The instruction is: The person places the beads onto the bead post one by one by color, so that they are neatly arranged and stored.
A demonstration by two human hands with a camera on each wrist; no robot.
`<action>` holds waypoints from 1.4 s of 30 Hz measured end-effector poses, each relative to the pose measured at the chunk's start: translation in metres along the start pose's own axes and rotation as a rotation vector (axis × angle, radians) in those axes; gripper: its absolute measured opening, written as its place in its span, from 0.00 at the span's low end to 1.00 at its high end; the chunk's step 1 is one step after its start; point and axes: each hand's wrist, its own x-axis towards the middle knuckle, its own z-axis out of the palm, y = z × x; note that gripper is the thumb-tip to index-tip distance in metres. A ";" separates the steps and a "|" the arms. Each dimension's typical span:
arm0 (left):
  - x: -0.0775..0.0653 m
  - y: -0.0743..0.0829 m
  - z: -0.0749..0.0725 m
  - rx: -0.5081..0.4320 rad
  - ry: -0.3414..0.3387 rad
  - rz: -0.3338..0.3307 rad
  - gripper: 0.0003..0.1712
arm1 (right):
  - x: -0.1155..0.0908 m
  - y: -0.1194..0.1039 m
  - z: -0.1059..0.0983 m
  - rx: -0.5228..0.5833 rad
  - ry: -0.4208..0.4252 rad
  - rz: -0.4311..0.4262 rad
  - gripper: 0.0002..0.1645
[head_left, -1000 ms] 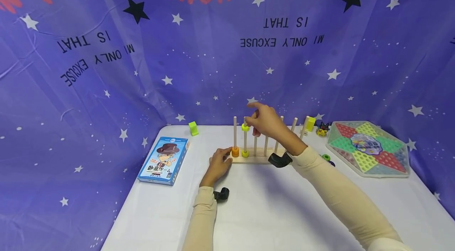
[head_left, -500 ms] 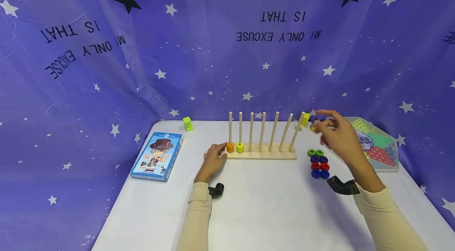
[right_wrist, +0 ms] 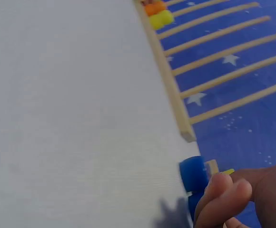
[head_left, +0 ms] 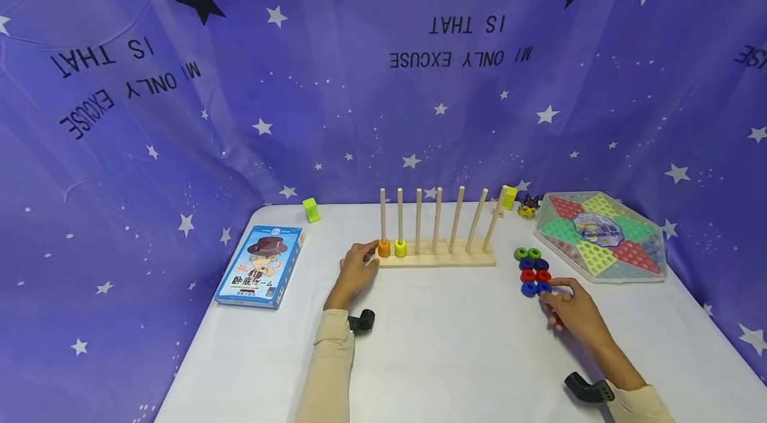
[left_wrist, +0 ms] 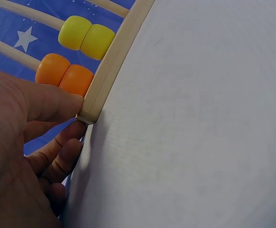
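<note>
A wooden peg rack (head_left: 443, 255) with several upright pegs stands on the table. Two orange beads (left_wrist: 64, 75) are stacked on its leftmost peg and two yellow beads (left_wrist: 86, 38) on the one beside it. My left hand (head_left: 356, 272) grips the left end of the rack's base, fingers right beside the orange beads. At the right, my right hand (head_left: 575, 313) has thumb and index finger around the nearest right blue bead (head_left: 544, 288). Another blue bead (head_left: 528, 290) lies next to it, with red beads (head_left: 527, 276), dark blue beads (head_left: 526, 264) and green beads (head_left: 520, 254) in paired rows behind.
A blue game box (head_left: 259, 266) lies at the left. A hexagonal Chinese checkers board (head_left: 601, 236) is at the right, with a small figurine (head_left: 528, 207) near it. Green-yellow blocks (head_left: 311, 210) stand along the back edge, before a purple star-printed curtain (head_left: 383, 110).
My right hand has gone from above the second peg down to the loose beads at the right. The upper yellow bead has dropped onto the lower one. My left hand stays at the rack's end.
</note>
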 end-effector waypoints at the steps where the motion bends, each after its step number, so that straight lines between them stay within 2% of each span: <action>1: 0.000 0.000 0.001 -0.004 -0.003 -0.010 0.26 | 0.001 0.002 0.001 -0.014 -0.007 0.009 0.34; 4: -0.001 -0.001 0.002 -0.003 -0.004 -0.029 0.27 | 0.001 0.003 0.004 -0.031 -0.018 0.026 0.36; 10: 0.000 0.001 0.002 -0.024 0.001 -0.023 0.26 | 0.002 0.001 0.006 -0.042 -0.014 0.027 0.38; 16: -0.002 0.001 0.004 -0.017 -0.020 -0.008 0.27 | -0.002 0.002 0.003 -0.107 0.024 0.040 0.36; 20: -0.002 0.001 0.003 -0.014 -0.024 0.010 0.27 | -0.007 -0.011 -0.004 -0.119 0.074 -0.002 0.34; 24: -0.002 0.003 0.000 -0.032 -0.017 0.011 0.27 | -0.009 -0.040 -0.013 -0.161 0.127 -0.105 0.34; 29: -0.003 0.002 -0.003 -0.032 -0.008 -0.006 0.27 | -0.006 -0.088 -0.017 -0.208 0.158 -0.213 0.36; 36: -0.002 -0.001 -0.003 0.013 -0.002 -0.004 0.27 | -0.001 -0.159 -0.009 -0.171 0.134 -0.344 0.36; 42: -0.002 0.001 -0.002 0.024 -0.014 0.021 0.26 | 0.006 -0.210 0.003 -0.167 0.105 -0.466 0.30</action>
